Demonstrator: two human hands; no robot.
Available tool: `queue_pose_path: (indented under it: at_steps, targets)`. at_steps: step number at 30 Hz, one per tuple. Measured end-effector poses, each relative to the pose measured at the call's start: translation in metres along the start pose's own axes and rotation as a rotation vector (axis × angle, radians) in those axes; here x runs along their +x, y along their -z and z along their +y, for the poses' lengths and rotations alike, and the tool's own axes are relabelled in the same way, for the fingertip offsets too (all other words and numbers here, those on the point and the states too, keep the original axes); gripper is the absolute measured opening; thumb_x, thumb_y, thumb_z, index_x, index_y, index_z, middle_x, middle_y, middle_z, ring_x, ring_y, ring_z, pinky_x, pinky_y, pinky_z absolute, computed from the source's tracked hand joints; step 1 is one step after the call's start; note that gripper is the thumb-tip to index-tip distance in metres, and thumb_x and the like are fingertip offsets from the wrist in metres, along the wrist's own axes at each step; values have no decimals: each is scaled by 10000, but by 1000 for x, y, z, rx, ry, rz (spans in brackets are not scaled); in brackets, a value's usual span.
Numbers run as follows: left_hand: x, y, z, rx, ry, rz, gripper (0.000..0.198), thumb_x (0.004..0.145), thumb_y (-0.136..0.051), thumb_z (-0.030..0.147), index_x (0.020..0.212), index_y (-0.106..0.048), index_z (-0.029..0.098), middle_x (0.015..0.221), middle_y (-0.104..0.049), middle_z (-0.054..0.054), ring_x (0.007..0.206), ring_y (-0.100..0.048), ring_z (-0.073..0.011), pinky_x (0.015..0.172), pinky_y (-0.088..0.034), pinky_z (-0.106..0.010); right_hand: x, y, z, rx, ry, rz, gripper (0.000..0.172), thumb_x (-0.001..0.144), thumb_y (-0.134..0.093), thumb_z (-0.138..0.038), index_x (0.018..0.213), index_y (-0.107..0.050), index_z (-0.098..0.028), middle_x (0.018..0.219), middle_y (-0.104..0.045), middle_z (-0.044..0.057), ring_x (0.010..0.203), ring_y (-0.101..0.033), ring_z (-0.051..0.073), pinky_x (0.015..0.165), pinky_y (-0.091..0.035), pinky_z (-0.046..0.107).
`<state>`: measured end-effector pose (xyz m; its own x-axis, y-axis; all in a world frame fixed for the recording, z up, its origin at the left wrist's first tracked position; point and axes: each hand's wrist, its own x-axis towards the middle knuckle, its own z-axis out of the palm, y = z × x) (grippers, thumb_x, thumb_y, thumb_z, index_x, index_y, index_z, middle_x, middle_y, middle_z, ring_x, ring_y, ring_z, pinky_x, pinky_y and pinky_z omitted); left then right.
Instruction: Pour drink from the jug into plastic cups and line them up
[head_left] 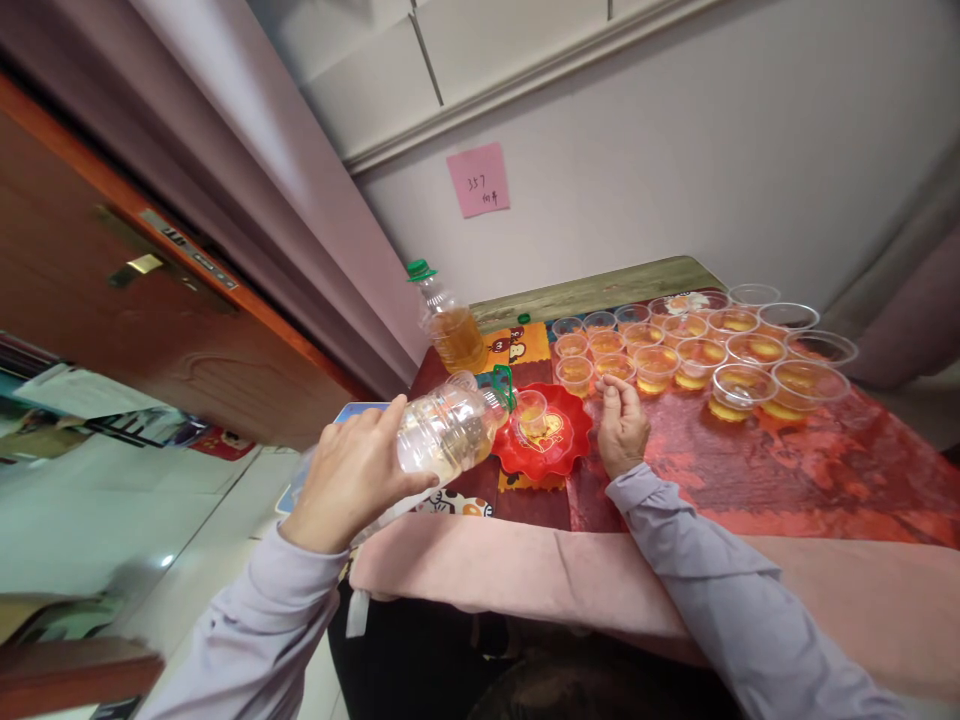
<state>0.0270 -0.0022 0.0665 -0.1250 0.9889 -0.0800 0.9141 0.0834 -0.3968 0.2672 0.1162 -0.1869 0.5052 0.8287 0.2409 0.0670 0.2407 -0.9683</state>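
My left hand (364, 465) is wrapped round a clear plastic bottle (442, 430), tilted almost on its side with its green-ringed neck to the right. The mouth is by a small clear cup (533, 410) on a red scalloped plate (577, 445). A little yellow liquid shows in the bottle; whether any is flowing I cannot tell. My right hand (624, 420) is right of the plate, fingers curled together and nothing visible in them. Its fingertips come close to the nearest of several clear cups (575, 376) holding amber liquid.
Another bottle (456, 335) of amber liquid stands upright at the back left, capped in green. A loose green cap (524, 318) lies near it. Larger filled cups (742, 390) crowd the right side. Pink cloth (525, 565) covers the front edge. A wooden door (112, 250) is at left.
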Motion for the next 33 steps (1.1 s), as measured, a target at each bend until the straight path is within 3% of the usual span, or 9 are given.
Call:
queue_pose_path:
  at_steps: [10, 14, 19, 22, 28, 33]
  targets:
    - [1, -5, -1, -6, -25, 31, 917, 792, -774, 564, 1553, -497, 134, 1387, -700, -207, 1260, -671, -419, 978, -505, -483, 0, 0, -1, 2, 2, 5, 562, 1022, -467, -659, 1212, -708, -189, 1156, -814, 157, 1086, -779, 293, 1000, -582, 496]
    - [2, -16, -8, -58, -27, 56, 972, 787, -777, 585, 1588, -461, 133, 1418, -685, -209, 1279, -661, -432, 1000, -506, -509, 0, 0, 0, -7, 13, -2, 555, 1030, -464, -648, 1225, -704, -188, 1155, -814, 155, 1100, -775, 291, 1011, -577, 491]
    - [-8, -56, -19, -311, 6, 186, 1004, 831, -722, 637, 1649, -361, 179, 1531, -623, -194, 1401, -598, -420, 1106, -481, -530, 1, 1, 1, -28, 18, -5, 543, 1039, -450, -645, 1246, -697, -207, 1191, -809, 145, 1114, -773, 284, 1016, -574, 492]
    - [-20, -87, -19, -472, 101, 265, 1040, 812, -755, 626, 1656, -339, 183, 1554, -603, -206, 1425, -584, -413, 1164, -462, -550, 1, 1, 0, -24, 24, -3, 551, 1037, -460, -642, 1246, -700, -192, 1184, -810, 159, 1123, -772, 294, 1023, -572, 503]
    - [-45, -141, -6, -749, 240, 442, 1035, 769, -796, 618, 1612, -396, 171, 1541, -612, -178, 1363, -639, -347, 1174, -505, -503, -2, 1, 0, -24, 66, -21, 535, 1014, -524, -637, 1225, -712, -183, 1148, -816, 157, 1086, -778, 297, 995, -584, 497]
    - [-58, -167, 6, -851, 369, 558, 957, 780, -794, 575, 1568, -432, 169, 1547, -607, -188, 1418, -603, -337, 1223, -465, -504, -6, 5, 8, -102, 172, -55, 494, 1018, -546, -595, 1246, -717, -192, 1129, -810, 129, 1021, -777, 278, 954, -592, 475]
